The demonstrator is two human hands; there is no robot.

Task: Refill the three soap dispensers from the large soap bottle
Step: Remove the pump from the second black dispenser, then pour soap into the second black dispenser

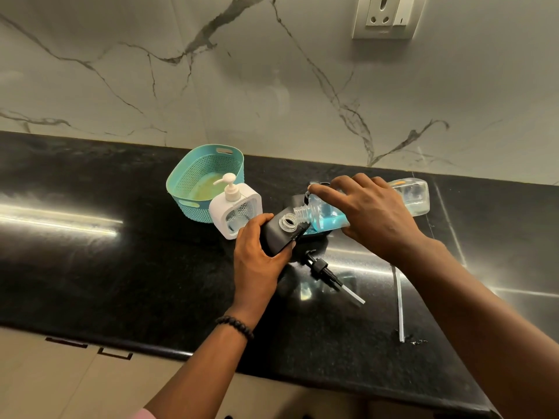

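The left hand (pixel 257 252) grips a black soap dispenser (pixel 276 237) on the dark stone counter (pixel 121 267), fingers curled around its body, with its clear threaded neck open at the top. The right hand (pixel 372 213) holds the large soap bottle (pixel 326 214) tipped on its side, fingers wrapped over it, so the bottle's threaded mouth sits right beside the dispenser's neck. Blue soap pools in the lower part of the tilted bottle. A black pump head (pixel 325 272) with its tube lies on the counter just in front of the black dispenser. A white dispenser (pixel 236 210) with its pump on stands to the left, touching a teal basket (pixel 205 179). A loose clear tube (pixel 400 306) lies on the counter to the right. A power socket (pixel 387 15) is set in the marble wall.
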